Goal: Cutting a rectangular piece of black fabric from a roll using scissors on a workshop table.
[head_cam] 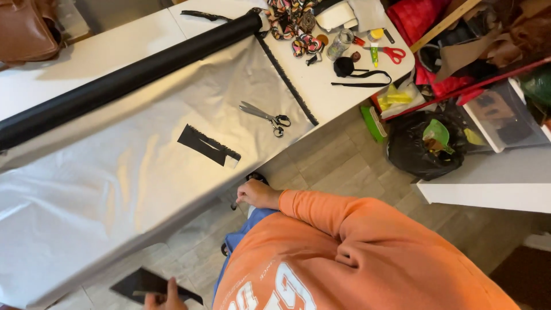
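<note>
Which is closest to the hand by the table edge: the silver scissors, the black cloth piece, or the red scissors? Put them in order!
From the right hand:
1. Black cloth piece, just up the table on the pale sheet.
2. Silver scissors, farther up, near the sheet's edge.
3. Red scissors, far off at the table's top corner.

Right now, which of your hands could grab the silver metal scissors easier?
Probably the right hand: it sits at the white table edge, nearer the silver metal scissors. The left hand is farther off, holding a flat black piece.

You have two pairs of scissors, one grey-handled pair (266,116) and one red-handled pair (391,54), one black fabric roll (126,77), two black cut pieces (208,146) (150,283), and one black rubbish bag (422,150).
</note>
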